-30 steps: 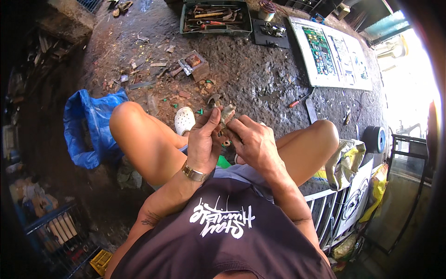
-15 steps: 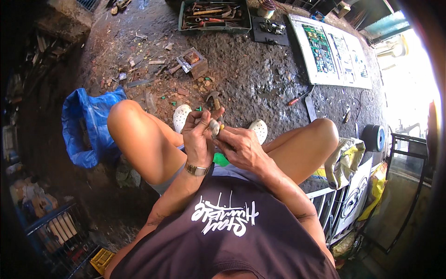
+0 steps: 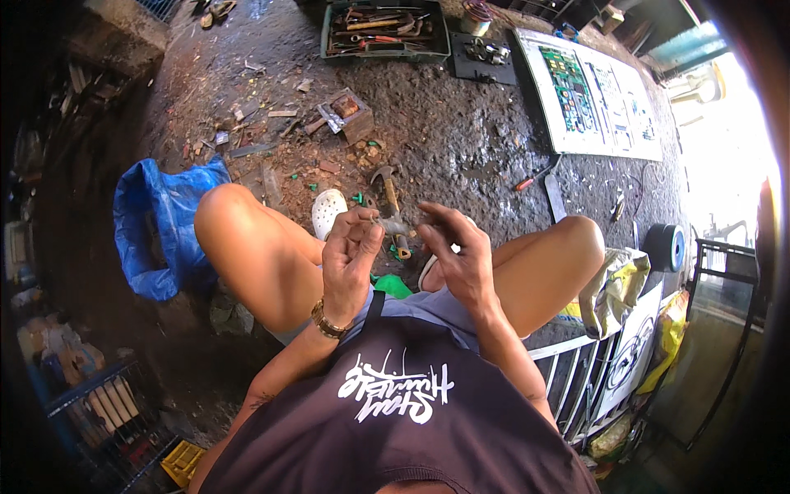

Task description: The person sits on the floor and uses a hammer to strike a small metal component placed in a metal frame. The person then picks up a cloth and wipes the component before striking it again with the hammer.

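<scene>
My left hand [image 3: 350,255] pinches a small thin piece [image 3: 374,221], too tiny to identify, at its fingertips. My right hand [image 3: 454,247] is apart from it, fingers loosely curved and separated, apparently empty. Below and between both hands are dull metal pieces [image 3: 399,243], partly hidden. A hammer [image 3: 390,189] with a wooden handle lies on the floor beyond them, beside scattered green bits and near my white clog [image 3: 328,212].
A blue sack [image 3: 148,230] stands left of my bent legs. Beyond lie a rusty block [image 3: 354,119], toolbox [image 3: 387,29], black plate [image 3: 481,66], white panel with circuit boards [image 3: 588,99] and screwdriver [image 3: 527,181]. A railing [image 3: 564,379] and black wheel [image 3: 662,247] are right.
My hands have moved apart. The pale metal piece that was gripped between them is no longer held up; my right fingers have opened, while my left fingertips pinch something small.
</scene>
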The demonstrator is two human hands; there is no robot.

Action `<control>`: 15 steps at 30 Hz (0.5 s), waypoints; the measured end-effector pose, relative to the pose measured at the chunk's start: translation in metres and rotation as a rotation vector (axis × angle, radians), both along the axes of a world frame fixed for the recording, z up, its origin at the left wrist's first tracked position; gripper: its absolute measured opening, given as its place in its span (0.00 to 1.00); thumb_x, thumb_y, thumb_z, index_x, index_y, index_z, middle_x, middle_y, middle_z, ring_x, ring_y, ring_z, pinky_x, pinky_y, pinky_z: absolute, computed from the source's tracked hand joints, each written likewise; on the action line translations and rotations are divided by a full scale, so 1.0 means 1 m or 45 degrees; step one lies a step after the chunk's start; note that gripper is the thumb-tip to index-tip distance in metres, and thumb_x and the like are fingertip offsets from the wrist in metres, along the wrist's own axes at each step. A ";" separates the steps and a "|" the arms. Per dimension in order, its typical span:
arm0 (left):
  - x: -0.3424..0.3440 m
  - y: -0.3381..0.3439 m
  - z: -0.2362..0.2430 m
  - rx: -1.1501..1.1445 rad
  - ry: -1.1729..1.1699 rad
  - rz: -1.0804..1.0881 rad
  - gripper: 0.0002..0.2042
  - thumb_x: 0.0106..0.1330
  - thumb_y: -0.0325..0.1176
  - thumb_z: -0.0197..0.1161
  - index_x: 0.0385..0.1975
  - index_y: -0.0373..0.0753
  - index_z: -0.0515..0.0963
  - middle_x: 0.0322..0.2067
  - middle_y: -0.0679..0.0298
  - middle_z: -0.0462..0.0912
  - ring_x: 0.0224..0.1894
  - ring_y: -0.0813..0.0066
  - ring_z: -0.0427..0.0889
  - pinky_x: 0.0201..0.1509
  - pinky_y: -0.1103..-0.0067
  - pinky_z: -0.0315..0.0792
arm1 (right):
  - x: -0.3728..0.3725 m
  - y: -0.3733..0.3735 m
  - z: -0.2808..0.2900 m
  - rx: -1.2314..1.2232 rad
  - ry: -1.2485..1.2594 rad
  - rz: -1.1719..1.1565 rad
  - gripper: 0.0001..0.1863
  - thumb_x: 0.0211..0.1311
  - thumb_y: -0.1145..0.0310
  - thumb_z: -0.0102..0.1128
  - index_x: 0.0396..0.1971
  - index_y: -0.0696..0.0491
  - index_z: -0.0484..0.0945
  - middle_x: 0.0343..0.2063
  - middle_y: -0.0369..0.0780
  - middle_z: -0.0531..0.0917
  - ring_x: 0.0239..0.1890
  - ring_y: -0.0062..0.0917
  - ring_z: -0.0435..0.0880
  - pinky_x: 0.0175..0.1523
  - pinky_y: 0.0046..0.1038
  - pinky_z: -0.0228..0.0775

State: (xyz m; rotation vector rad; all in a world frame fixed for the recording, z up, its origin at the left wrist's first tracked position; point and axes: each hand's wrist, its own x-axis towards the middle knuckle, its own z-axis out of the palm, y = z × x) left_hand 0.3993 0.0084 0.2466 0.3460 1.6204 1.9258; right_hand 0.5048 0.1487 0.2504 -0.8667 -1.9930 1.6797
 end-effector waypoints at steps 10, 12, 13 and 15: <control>0.008 -0.016 0.019 0.171 -0.082 -0.227 0.17 0.73 0.25 0.63 0.60 0.32 0.73 0.53 0.61 0.81 0.53 0.79 0.79 0.58 0.81 0.74 | 0.001 -0.026 -0.004 -0.541 0.349 0.121 0.11 0.69 0.75 0.66 0.48 0.62 0.83 0.32 0.37 0.85 0.31 0.17 0.83 0.37 0.21 0.78; 0.008 -0.017 0.020 0.166 0.099 -0.282 0.17 0.73 0.25 0.63 0.59 0.32 0.74 0.55 0.60 0.81 0.54 0.78 0.79 0.59 0.80 0.73 | -0.001 -0.024 0.000 -0.435 0.411 0.132 0.09 0.68 0.75 0.67 0.45 0.62 0.83 0.32 0.38 0.85 0.30 0.17 0.83 0.36 0.21 0.78; 0.006 -0.018 0.022 0.169 0.021 -0.274 0.17 0.72 0.25 0.64 0.58 0.32 0.76 0.57 0.59 0.81 0.55 0.77 0.79 0.62 0.78 0.72 | -0.002 -0.022 0.002 -0.409 0.400 0.150 0.06 0.68 0.76 0.66 0.41 0.62 0.82 0.32 0.38 0.85 0.30 0.16 0.83 0.34 0.21 0.77; 0.001 -0.018 0.026 0.173 0.064 -0.274 0.17 0.71 0.26 0.65 0.58 0.32 0.76 0.56 0.59 0.81 0.55 0.76 0.79 0.63 0.77 0.72 | -0.007 -0.020 0.007 -0.376 0.335 0.216 0.05 0.68 0.76 0.66 0.40 0.61 0.82 0.31 0.37 0.84 0.29 0.16 0.82 0.33 0.21 0.77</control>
